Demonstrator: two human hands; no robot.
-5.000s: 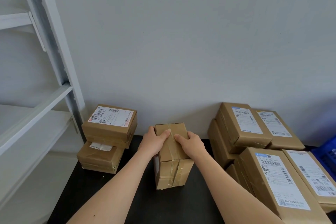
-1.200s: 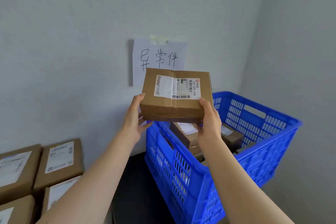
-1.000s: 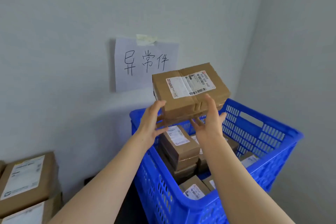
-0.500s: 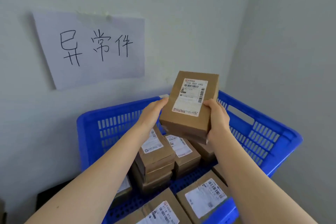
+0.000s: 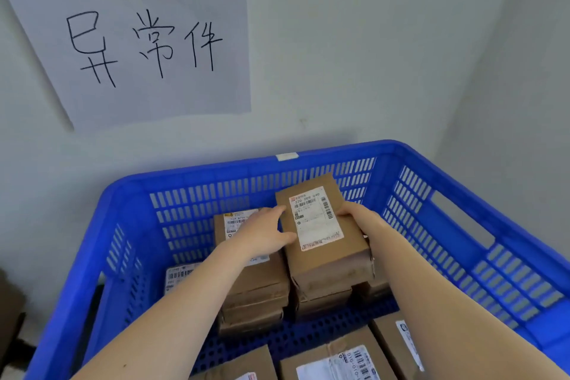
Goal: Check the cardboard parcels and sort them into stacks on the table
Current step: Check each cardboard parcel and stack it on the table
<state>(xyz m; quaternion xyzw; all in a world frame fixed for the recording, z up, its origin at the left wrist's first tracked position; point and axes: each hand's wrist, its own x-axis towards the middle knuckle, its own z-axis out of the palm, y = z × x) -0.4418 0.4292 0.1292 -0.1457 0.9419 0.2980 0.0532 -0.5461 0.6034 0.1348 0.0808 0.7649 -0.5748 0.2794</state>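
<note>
Item: labelled parcel (image 5: 320,225), inside the blue crate (image 5: 197,182), label up, atop a parcel stack (image 5: 324,293); contact unclear. Held: my left hand (image 5: 262,236) and right hand (image 5: 362,220), fingers (image 5: 275,212) grasping its long sides. Risk, my judgement: released off-centre, it slides into the crate gap.

A parcel sorting room: a blue plastic crate (image 5: 339,152) in the corner stacked with shipping-labelled cardboard parcels (image 5: 256,282), and a handwritten paper sign (image 5: 148,49) taped on the bare wall (image 5: 370,40) above it.
</note>
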